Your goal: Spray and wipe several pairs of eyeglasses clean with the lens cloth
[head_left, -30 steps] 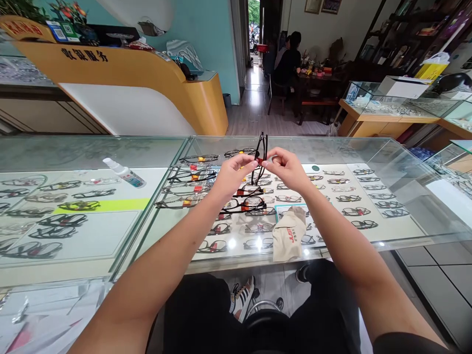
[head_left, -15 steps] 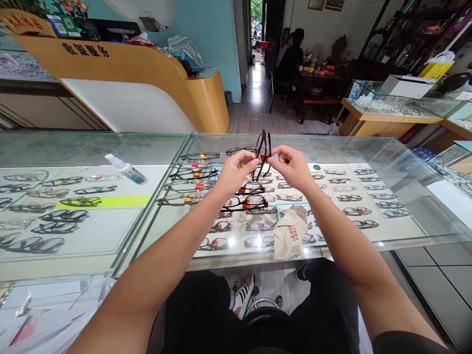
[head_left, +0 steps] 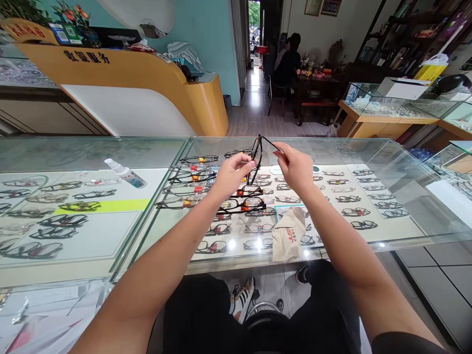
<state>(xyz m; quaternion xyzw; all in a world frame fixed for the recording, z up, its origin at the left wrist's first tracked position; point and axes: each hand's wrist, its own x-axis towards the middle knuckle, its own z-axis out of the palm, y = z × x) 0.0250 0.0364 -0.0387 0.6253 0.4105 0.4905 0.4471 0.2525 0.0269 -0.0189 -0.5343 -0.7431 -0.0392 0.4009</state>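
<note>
Left hand point(head_left: 234, 172), centre of frame: pinched on black eyeglasses point(head_left: 260, 152). Eyeglasses: upper centre, above the glass surface point(head_left: 341, 151), on end, long axis near upright, top leaning right; lenses near edge-on, hard to make out. Temple point(head_left: 270, 142): now swung out rightward, earlier close in; slanting down to right hand point(head_left: 298, 166), gripping it, tip hidden.

glasses point(head_left: 259, 160) above counter point(head_left: 409, 231), behind cloth point(head_left: 288, 236)
</note>
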